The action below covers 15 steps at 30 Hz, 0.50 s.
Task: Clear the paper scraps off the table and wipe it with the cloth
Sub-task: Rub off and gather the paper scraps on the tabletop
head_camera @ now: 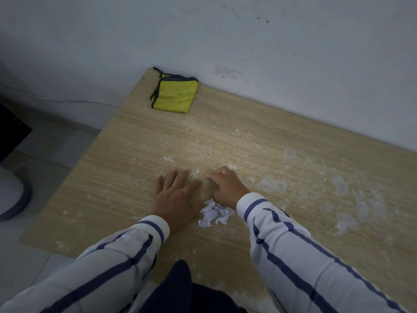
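Both hands lie on the wooden table (135,177), just beyond a small heap of white paper scraps (214,213) that sits near the person, between the two striped sleeves. The left hand (176,195) lies flat, palm down, fingers spread and holding nothing. The right hand (228,186) is cupped with its fingers curled down against the wood; from this angle it seems to grip nothing, though a scrap hidden beneath the palm cannot be ruled out. The heap lies right at the heels of both hands.

The step in hand looks like gathering: the scraps already lie bunched in one pile, and the hands are placed as if to rake them toward the near edge. The next move calls for closing both hands around the pile, or sweeping it off the near edge into one cupped palm, without scattering the light pieces.

The folded yellow cloth (174,93) with its dark trim lies untouched at the far left corner, against the wall and well apart from the hands. Pale smears (338,186) mark the right side of the table, so the wiping is yet to be done.
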Motion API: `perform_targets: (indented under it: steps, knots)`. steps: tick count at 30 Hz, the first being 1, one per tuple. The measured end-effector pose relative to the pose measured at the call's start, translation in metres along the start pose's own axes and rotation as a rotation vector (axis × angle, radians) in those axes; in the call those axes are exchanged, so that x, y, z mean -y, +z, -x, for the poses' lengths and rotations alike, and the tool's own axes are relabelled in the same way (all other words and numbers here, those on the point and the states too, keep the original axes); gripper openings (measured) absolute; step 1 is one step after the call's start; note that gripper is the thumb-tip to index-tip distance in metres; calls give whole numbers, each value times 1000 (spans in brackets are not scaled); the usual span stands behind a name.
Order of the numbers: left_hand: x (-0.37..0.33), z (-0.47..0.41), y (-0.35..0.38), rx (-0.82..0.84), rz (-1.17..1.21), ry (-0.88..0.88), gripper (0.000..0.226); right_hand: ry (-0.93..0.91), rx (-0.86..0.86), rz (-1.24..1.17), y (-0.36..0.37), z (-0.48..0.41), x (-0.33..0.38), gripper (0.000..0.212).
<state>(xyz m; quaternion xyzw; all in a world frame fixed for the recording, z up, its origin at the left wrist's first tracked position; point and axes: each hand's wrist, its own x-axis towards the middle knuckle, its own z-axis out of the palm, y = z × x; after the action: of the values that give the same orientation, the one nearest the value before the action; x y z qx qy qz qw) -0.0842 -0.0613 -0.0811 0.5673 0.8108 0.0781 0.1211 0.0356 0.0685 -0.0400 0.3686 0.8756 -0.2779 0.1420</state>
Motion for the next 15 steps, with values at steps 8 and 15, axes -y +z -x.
perform_targets:
  steps: [8, 15]
  knots:
    - [-6, -6, -4, -50, 11, -37, 47, -26, -5, 55, 3, 0, -3, 52]
    - [-4, -10, 4, -175, 65, -57, 33, -142, -42, 251, 2, 2, 5, 43]
